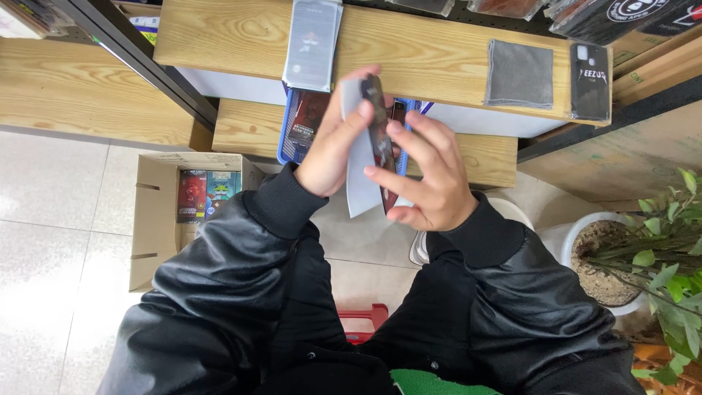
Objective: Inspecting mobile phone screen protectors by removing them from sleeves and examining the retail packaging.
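Both hands grip 1 dark phone case (379,139) edge-on, left hand (333,146) and right hand (428,175) closed around it. A grey sleeve (360,183) sits between the palms.

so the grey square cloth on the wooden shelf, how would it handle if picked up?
The grey square cloth lies flat and thin on the wooden shelf, so it is probably floppy and light. Its matte surface suggests it would not slide easily. Rolling or breaking seems unlikely.

Two hands, left hand (333,150) and right hand (428,179), one phone case (379,132) between them, one grey cloth (519,74), one black phone case (589,82), one cardboard box (157,219), one potted plant (643,256).
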